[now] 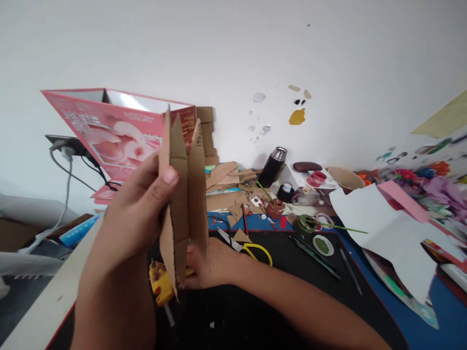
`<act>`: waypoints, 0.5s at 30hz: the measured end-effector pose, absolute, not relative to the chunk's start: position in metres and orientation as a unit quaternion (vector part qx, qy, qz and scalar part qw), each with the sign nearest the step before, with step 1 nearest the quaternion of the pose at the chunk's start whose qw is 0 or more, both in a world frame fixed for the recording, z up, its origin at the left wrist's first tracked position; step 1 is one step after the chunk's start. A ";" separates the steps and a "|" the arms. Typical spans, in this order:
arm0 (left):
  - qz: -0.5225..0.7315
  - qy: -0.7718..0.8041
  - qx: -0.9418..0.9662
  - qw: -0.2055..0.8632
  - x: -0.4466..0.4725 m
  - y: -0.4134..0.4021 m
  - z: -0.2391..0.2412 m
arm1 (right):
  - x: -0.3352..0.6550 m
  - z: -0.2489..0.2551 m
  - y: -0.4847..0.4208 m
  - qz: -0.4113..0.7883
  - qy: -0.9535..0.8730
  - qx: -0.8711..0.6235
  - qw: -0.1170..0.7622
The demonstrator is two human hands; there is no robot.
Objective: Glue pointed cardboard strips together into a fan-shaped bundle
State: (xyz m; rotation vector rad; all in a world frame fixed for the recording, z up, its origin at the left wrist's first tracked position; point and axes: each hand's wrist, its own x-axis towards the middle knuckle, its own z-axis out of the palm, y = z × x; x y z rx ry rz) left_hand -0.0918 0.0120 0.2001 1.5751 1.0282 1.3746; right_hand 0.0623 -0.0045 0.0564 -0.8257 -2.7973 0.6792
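Here, creased brown cardboard (179, 199) stands upright, left hand (134, 214) clamping its left side. The right hand (215, 263) is behind it, grip hidden.

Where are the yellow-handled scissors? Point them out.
In the head view, the yellow-handled scissors lie slightly right of centre on the black mat, just beyond the right hand and beside a triangular cardboard scrap.

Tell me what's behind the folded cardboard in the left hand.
Behind the folded cardboard, the right hand, a yellow glue gun and a pink box each partly show. The cardboard covers some of each; whether the hand grips the glue gun is hidden.
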 end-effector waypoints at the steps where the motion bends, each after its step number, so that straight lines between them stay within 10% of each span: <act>1: 0.545 0.386 0.613 0.423 -0.087 0.016 0.199 | 0.067 0.055 -0.006 0.231 -0.927 -0.282 0.085; 15: 0.252 0.434 0.774 0.386 -0.025 0.037 0.158 | 0.168 0.053 0.008 0.495 -0.467 -0.473 0.559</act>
